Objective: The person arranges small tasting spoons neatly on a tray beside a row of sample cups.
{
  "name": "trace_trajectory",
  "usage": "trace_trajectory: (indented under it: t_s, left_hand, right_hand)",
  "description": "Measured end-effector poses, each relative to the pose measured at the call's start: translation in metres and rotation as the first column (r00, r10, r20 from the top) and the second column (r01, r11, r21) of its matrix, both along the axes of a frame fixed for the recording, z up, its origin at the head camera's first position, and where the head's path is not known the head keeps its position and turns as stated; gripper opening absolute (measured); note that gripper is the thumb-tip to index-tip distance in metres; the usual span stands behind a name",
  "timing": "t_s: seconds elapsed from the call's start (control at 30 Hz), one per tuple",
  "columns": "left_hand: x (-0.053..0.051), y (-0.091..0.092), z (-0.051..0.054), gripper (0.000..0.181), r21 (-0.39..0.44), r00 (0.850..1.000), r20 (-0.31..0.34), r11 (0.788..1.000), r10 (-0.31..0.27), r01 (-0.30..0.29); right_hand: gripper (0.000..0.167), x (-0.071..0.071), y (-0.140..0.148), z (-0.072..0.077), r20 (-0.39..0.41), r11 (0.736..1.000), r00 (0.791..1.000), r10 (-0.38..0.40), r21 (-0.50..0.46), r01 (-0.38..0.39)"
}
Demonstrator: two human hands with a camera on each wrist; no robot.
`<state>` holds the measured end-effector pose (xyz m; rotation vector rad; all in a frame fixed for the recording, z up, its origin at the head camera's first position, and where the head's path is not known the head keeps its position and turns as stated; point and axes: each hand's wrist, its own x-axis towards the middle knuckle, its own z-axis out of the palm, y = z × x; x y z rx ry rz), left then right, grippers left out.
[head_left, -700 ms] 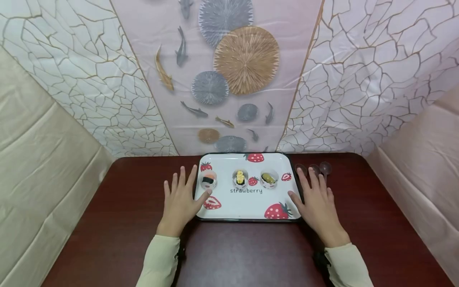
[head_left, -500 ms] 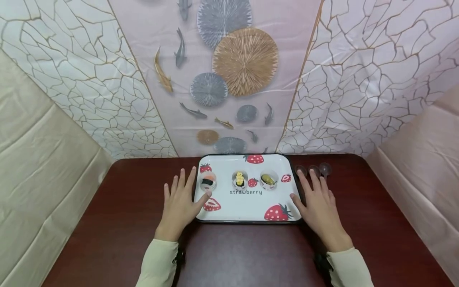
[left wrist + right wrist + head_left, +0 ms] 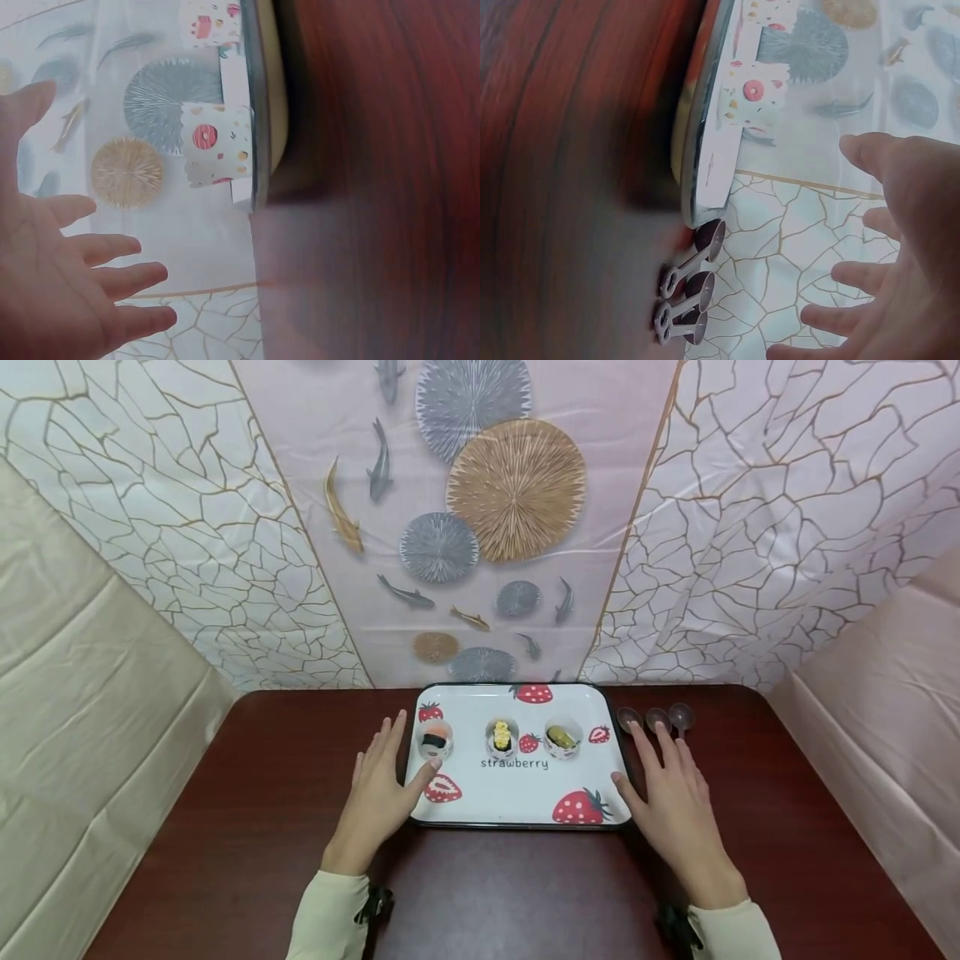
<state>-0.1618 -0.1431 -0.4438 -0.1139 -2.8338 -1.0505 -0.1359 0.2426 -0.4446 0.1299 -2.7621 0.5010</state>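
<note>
A white strawberry-print tray (image 3: 480,797) lies on the table between my hands. Three small patterned paper cups stand on it: the left cup (image 3: 436,750) holds a sushi-like piece with a dark band, the middle cup (image 3: 502,752) a yellow-topped piece, the right cup (image 3: 562,750) a greenish piece. My left hand (image 3: 373,802) hovers by the tray's left edge, fingers extended and holding nothing. On the other side, my right hand (image 3: 675,814) has its fingers extended just before three small spoons (image 3: 681,717), also holding nothing. The right wrist view shows the spoons' handles (image 3: 682,274).
The dark red-brown table (image 3: 510,893) extends in front of the tray and to both sides. Behind it hangs a patterned cloth (image 3: 517,610), and beige panels (image 3: 97,735) flank the table left and right.
My left hand has rolled so its fingers overlap more. My right hand has drawn back slightly toward me and right, uncovering more of the spoons. Tray and cups stay put.
</note>
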Motion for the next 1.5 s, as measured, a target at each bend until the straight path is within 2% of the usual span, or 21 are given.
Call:
trace_trajectory:
  t_s: [0.1,0.2,0.27,0.37,0.5,0.6,0.77,0.93,1.0,1.13,1.27,1.43,1.5]
  left_hand:
    - [0.001,0.000,-0.001,0.089,0.084,1.000,-0.016,0.996,0.017,-0.016]
    - [0.002,0.000,-0.002,0.084,0.173,0.998,-0.024,0.984,0.052,-0.047]
    - [0.002,-0.001,-0.003,0.078,0.234,0.997,-0.024,0.970,0.072,-0.064]
    - [0.002,-0.003,-0.006,0.064,0.334,0.995,-0.001,0.938,0.096,-0.090]
    - [0.003,-0.005,-0.011,0.050,0.409,0.992,0.062,0.903,0.114,-0.129]
    - [0.006,-0.007,-0.014,0.051,0.441,0.982,0.151,0.882,0.112,-0.168]
    - [0.011,-0.012,-0.019,0.059,0.497,0.947,0.311,0.836,0.079,-0.233]
    - [0.011,-0.017,-0.025,0.063,0.530,0.928,0.371,0.813,0.034,-0.242]
    - [0.011,-0.019,-0.028,0.062,0.553,0.921,0.388,0.794,0.022,-0.251]
    - [0.009,-0.022,-0.036,0.051,0.593,0.911,0.413,0.754,0.018,-0.283]
    - [0.008,-0.023,-0.041,0.043,0.603,0.911,0.412,0.744,0.017,-0.287]
    - [0.007,-0.026,-0.046,0.042,0.624,0.911,0.411,0.723,0.018,-0.296]
    - [0.007,-0.027,-0.049,0.042,0.636,0.912,0.411,0.709,0.024,-0.305]
  right_hand:
    - [0.080,0.005,-0.001,0.002,0.007,0.999,1.000,-0.014,-0.037,0.014]
    - [0.076,0.010,-0.003,0.003,0.026,0.996,0.999,-0.035,-0.082,0.037]
    - [0.071,0.012,-0.003,0.002,0.032,0.992,0.999,-0.040,-0.118,0.044]
    - [0.062,0.015,-0.002,0.000,0.057,0.984,0.998,-0.033,-0.171,0.042]
    - [0.050,0.016,0.001,-0.005,0.112,0.976,0.993,-0.022,-0.214,0.046]
    - [0.044,0.013,0.000,-0.009,0.156,0.971,0.987,-0.024,-0.230,0.060]
    - [0.038,0.010,-0.001,-0.016,0.219,0.965,0.975,-0.049,-0.240,0.102]
    - [0.034,0.006,0.000,-0.021,0.263,0.950,0.962,-0.071,-0.275,0.146]
    - [0.034,0.004,0.000,-0.022,0.297,0.931,0.953,-0.066,-0.325,0.166]
    - [0.037,0.001,0.003,-0.025,0.370,0.876,0.928,-0.047,-0.432,0.217]
    - [0.038,-0.002,0.009,-0.030,0.401,0.823,0.916,-0.028,-0.511,0.249]
    - [0.042,-0.001,0.017,-0.036,0.461,0.697,0.887,0.035,-0.647,0.309]
    - [0.044,-0.001,0.020,-0.038,0.473,0.657,0.879,0.057,-0.681,0.324]
